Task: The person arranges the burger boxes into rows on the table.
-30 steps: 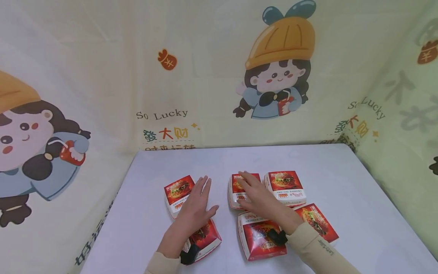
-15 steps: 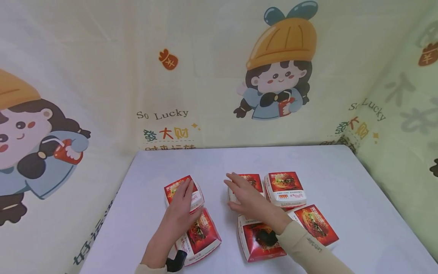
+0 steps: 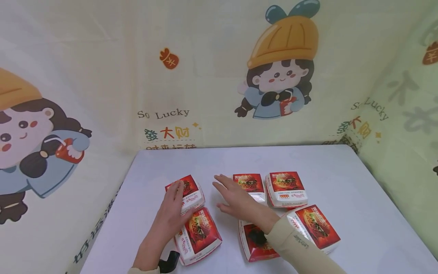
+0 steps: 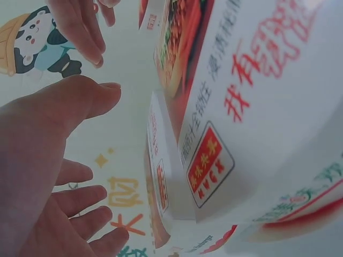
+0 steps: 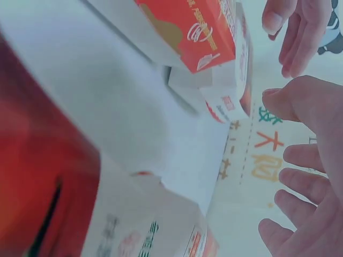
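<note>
Red and white burger boxes printed with a burger picture lie in two groups on the table. My left hand (image 3: 169, 213), fingers straight, hovers by the back left burger box (image 3: 193, 199) and overlaps its left edge in the head view; the front left burger box (image 3: 202, 232) lies beside its thumb. My right hand (image 3: 239, 199), fingers spread, is over the gap between the groups. It partly covers the middle back burger box (image 3: 249, 182). Under the right wrist, the front middle burger box (image 3: 254, 249) is partly hidden. Both wrist views show the palms holding nothing.
The back right burger box (image 3: 286, 186) and the front right burger box (image 3: 318, 224) complete the right group. A white table (image 3: 359, 213) carries them all. A cream cloth with cartoon prints (image 3: 212, 76) hangs behind and at both sides.
My left hand has moved left and a little nearer the body, uncovering the front left burger box. My right hand has slid left off most of the middle back box. The boxes stay in place.
</note>
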{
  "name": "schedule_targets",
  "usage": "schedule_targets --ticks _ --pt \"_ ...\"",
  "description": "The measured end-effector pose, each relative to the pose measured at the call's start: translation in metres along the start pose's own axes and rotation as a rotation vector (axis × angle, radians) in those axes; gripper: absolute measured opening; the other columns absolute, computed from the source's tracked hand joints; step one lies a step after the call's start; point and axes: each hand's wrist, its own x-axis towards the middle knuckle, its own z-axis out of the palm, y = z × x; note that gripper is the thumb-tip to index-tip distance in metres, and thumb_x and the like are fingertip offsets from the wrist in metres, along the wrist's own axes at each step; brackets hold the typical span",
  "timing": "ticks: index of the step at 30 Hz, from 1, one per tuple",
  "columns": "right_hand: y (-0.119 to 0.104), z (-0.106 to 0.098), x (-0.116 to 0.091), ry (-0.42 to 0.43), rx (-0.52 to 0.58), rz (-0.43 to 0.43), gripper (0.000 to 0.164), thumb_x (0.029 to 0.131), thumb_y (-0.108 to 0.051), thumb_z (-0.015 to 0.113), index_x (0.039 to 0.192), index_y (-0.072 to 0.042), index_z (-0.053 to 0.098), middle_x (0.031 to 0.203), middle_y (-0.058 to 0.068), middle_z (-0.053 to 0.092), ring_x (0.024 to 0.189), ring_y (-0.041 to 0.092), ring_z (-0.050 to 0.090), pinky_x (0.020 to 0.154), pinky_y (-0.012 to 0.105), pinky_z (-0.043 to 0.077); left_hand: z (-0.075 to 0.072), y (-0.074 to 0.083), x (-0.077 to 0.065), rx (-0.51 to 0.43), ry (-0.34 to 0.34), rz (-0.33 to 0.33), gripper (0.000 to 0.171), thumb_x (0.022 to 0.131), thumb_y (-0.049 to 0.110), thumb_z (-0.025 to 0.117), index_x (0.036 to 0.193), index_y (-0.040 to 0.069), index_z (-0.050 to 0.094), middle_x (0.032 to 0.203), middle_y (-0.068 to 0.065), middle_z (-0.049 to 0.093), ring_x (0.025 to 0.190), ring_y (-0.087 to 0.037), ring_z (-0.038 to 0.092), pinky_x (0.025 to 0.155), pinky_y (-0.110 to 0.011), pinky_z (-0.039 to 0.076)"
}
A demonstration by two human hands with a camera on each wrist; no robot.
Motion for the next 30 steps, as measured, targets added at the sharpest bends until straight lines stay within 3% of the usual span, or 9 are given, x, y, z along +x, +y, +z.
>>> schedule_targets --ticks 13,26,30 --pt "-0.014 0.009 0.013 -0.019 -0.020 -0.028 0.069 0.090 -0.030 0.073 0.149 -0.010 0.043 0.160 0.007 0.034 0.150 0.026 0.030 0.117 0.042 0.038 -0.004 -0.011 0.000 0.034 0.014 0.007 0.096 0.085 0.031 0.078 0.157 0.004 0.020 0.164 -0.017 0.017 0.152 -0.039 0.013 0.113 -0.062 0.035" --pt "-0.035 0.018 0.034 -0.096 -0.016 -0.022 0.068 0.092 -0.033 0.070 0.150 -0.014 0.041 0.161 0.002 0.033 0.151 0.021 0.028 0.117 0.039 0.038 -0.006 -0.025 0.003 0.067 -0.030 -0.032 0.099 0.084 0.035 0.078 0.156 0.000 0.019 0.163 -0.021 0.016 0.152 -0.041 0.008 0.113 -0.062 0.034" --pt "-0.041 0.020 0.041 -0.115 -0.025 -0.037 0.069 0.092 -0.032 0.070 0.151 -0.012 0.041 0.160 0.003 0.034 0.149 0.019 0.031 0.116 0.035 0.039 -0.007 -0.028 0.006 0.081 -0.027 -0.015 0.099 0.083 0.034 0.079 0.155 -0.002 0.021 0.162 -0.024 0.017 0.151 -0.044 0.010 0.111 -0.062 0.036"
